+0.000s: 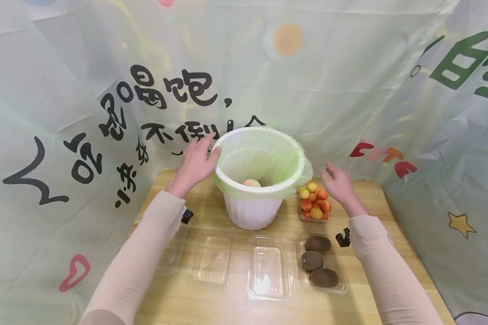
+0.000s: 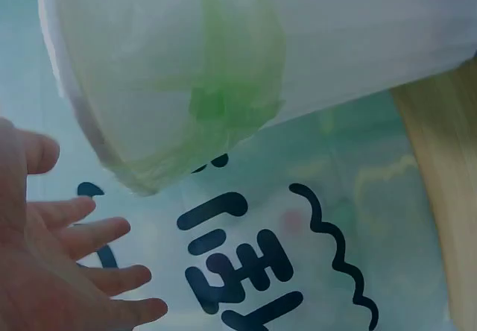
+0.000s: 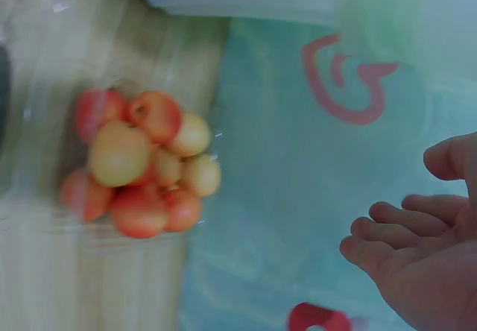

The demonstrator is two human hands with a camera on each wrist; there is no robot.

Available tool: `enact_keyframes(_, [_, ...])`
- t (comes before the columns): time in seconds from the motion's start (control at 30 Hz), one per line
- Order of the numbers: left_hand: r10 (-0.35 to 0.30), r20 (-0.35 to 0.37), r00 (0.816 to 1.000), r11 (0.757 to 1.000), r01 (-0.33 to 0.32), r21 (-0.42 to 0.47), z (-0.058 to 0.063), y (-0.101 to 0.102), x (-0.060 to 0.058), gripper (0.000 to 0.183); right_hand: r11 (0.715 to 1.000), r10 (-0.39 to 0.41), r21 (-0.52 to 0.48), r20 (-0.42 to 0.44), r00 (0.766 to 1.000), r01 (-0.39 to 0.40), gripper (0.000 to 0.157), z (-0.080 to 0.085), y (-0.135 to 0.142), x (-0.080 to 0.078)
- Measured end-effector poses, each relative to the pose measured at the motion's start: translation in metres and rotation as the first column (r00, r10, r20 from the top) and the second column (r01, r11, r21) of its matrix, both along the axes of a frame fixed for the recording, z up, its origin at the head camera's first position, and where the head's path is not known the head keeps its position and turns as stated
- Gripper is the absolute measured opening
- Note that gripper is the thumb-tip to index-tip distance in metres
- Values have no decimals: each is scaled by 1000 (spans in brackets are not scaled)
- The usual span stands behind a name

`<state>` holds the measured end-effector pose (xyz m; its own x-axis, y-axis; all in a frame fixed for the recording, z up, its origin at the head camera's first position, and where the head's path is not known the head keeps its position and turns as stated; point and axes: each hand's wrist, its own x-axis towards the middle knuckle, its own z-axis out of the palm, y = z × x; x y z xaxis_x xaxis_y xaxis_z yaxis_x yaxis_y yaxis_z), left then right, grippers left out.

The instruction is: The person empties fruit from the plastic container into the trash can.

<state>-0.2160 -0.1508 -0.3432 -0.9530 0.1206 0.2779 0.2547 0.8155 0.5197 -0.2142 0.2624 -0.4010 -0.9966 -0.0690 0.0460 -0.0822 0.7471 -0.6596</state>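
A white bucket [image 1: 252,210] stands upright at the back middle of the table, lined with a thin green plastic bag [image 1: 307,174] folded over its rim. Inside, low down, lies a pale pinkish round fruit [image 1: 252,183]. My left hand [image 1: 197,158] is at the bucket's left rim, with fingers spread and nothing in them; the left wrist view shows them apart from the bag. To the right of the bucket my right hand [image 1: 341,187] is raised, palm turned inward and holding nothing. Below it sits a transparent box of small red and yellow fruits [image 1: 315,203].
Several brown kiwis [image 1: 318,244] lie in a transparent tray at the right front. Other transparent plastic trays, such as the middle one [image 1: 268,268], line the wooden table [image 1: 236,311] to their left. Printed fabric [image 1: 333,90] hangs around the back and sides.
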Motion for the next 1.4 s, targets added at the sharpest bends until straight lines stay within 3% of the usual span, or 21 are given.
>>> enact_keyframes(0.2, [-54, 99, 994, 970, 75, -231, 4, 11, -24, 67, 998, 1, 61, 36, 999, -3, 62, -28, 17, 2])
enact_keyframes(0.43, [-51, 183, 982, 937, 110, -331, 0, 18, -32, 77, 995, -1, 95, 87, 996, -7, 59, -55, 32, 6])
enact_keyframes(0.8, [-7, 231, 973, 917, 98, -387, -3, 21, -33, 81, 989, -2, 145, 180, 984, -25, 61, -87, 46, 4])
enact_keyframes(0.97, [-18, 230, 973, 924, 104, -367, -5, 20, -33, 81, 989, -2, 142, 212, 977, -29, 60, -99, 52, 6])
enact_keyframes(1.2, [-13, 215, 976, 932, 90, -350, -10, 19, -35, 76, 985, 9, 168, 164, 986, -36, 57, -111, 59, 11])
enact_keyframes(1.4, [-31, 213, 976, 941, 101, -322, -10, 20, -37, 74, 988, 0, 152, 195, 981, -30, 56, -121, 62, 11])
